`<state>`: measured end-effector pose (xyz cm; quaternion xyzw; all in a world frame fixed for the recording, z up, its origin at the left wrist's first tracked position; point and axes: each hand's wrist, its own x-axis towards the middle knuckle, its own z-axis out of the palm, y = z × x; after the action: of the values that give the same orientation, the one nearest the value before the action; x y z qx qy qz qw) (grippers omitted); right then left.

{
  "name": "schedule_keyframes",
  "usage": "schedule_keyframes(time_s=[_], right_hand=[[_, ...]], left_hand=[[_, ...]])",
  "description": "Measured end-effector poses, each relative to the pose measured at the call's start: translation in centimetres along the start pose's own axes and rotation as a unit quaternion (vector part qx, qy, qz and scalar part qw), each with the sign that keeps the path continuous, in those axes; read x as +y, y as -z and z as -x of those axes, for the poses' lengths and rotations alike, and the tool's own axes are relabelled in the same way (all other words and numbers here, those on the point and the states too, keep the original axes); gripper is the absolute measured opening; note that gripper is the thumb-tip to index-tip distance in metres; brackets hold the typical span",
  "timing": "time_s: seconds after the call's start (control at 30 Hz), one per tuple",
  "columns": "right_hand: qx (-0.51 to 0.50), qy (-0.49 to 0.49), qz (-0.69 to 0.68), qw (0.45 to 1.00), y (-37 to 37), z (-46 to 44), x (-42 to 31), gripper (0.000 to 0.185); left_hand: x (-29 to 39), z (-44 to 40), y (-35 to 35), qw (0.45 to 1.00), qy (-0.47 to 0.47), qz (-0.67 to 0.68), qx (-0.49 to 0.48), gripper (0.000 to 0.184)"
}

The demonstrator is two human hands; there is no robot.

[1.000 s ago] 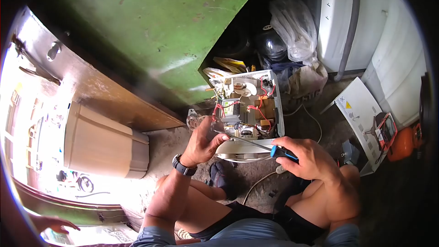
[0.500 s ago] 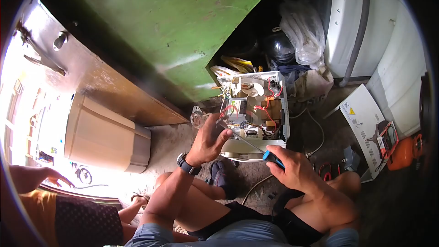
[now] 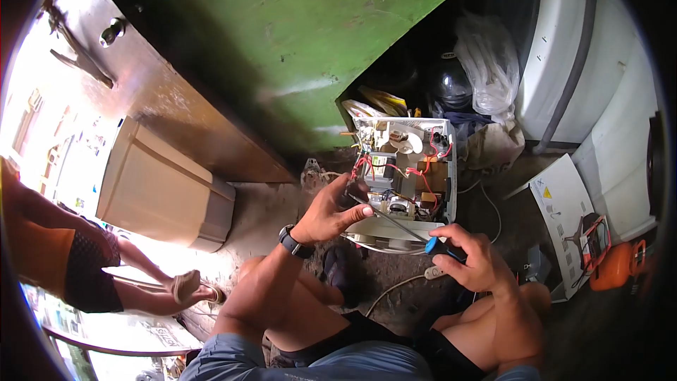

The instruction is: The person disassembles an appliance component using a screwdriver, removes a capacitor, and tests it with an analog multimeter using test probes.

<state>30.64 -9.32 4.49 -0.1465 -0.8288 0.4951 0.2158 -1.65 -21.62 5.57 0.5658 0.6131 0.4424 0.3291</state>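
An opened white appliance (image 3: 405, 229), which looks like a microwave oven, stands on the floor before me, its wiring, brown board and fan parts exposed. My left hand (image 3: 326, 217), with a watch on the wrist, is closed around a small dark part (image 3: 356, 190) at its near left side; red wires run beside it, and the fingers partly hide it. My right hand (image 3: 471, 259) grips the blue-and-black handle of a screwdriver (image 3: 398, 227). The screwdriver's shaft slants up-left towards the dark part; whether its tip touches is unclear.
A green panel (image 3: 268, 42) rises behind, above a tan bin (image 3: 166, 187). At right lie a white cover panel (image 3: 560, 204), a device with red leads (image 3: 591, 236) and an orange object (image 3: 613, 268). Another person (image 3: 77, 254) is at left. A cord (image 3: 395, 286) crosses the floor.
The view has shifted, so the appliance appears further right. My hands keep their holds on the dark part and screwdriver. The other person at left has moved, with legs now showing.
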Motion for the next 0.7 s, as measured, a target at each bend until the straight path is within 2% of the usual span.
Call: schedule_keyframes(time_s=[0.07, 0.17, 0.27, 0.33, 0.37, 0.43, 0.47, 0.53, 0.6, 0.67, 0.7], right_hand=[[-0.022, -0.016, -0.027, 0.999, 0.7, 0.0, 0.2, 0.040], [-0.063, -0.062, -0.070, 0.994, 1.5, 0.0, -0.2, 0.037], [-0.092, -0.098, -0.096, 0.986, 1.8, 0.1, -0.3, 0.036], [0.000, 0.037, 0.049, 0.998, 1.3, 0.4, 0.0, 0.038], [-0.003, 0.037, 0.048, 0.998, 1.3, 0.4, -0.3, 0.038], [0.028, 0.046, 0.158, 0.986, 1.5, 0.6, -1.9, 0.043], [0.023, 0.049, 0.155, 0.986, 1.6, 0.7, -2.5, 0.043], [0.009, 0.044, 0.239, 0.970, 1.3, 0.6, -3.2, 0.047], [0.005, 0.093, 0.242, 0.966, 0.8, 0.7, -2.2, 0.050], [0.031, 0.081, 0.223, 0.971, 0.6, 0.4, -2.0, 0.051], [0.021, 0.098, 0.217, 0.971, 0.4, 0.1, -1.8, 0.051]], left_hand=[[0.2, 0.0, 0.2, 1.000, 0.000, -0.003, -0.010, 0.060], [0.3, 0.0, 0.2, 0.999, -0.023, 0.009, -0.027, 0.050], [0.0, 0.1, 0.5, 0.996, -0.055, -0.044, -0.045, 0.049], [-0.6, 0.2, 0.9, 0.991, -0.063, -0.084, -0.087, 0.049], [-0.6, 0.3, 1.0, 0.991, -0.060, -0.083, -0.084, 0.049], [0.3, 0.5, 1.0, 0.989, -0.043, -0.084, -0.112, 0.046], [0.0, 0.6, 0.9, 0.990, -0.039, -0.084, -0.108, 0.046], [-0.8, 0.8, 0.5, 0.991, -0.027, -0.070, -0.109, 0.045], [-1.1, 1.2, 0.4, 0.994, -0.004, -0.002, -0.113, 0.039], [-1.8, 1.1, 0.6, 0.993, -0.064, -0.030, -0.094, 0.041], [-0.9, 1.1, 1.0, 0.992, -0.026, -0.033, -0.117, 0.039]])
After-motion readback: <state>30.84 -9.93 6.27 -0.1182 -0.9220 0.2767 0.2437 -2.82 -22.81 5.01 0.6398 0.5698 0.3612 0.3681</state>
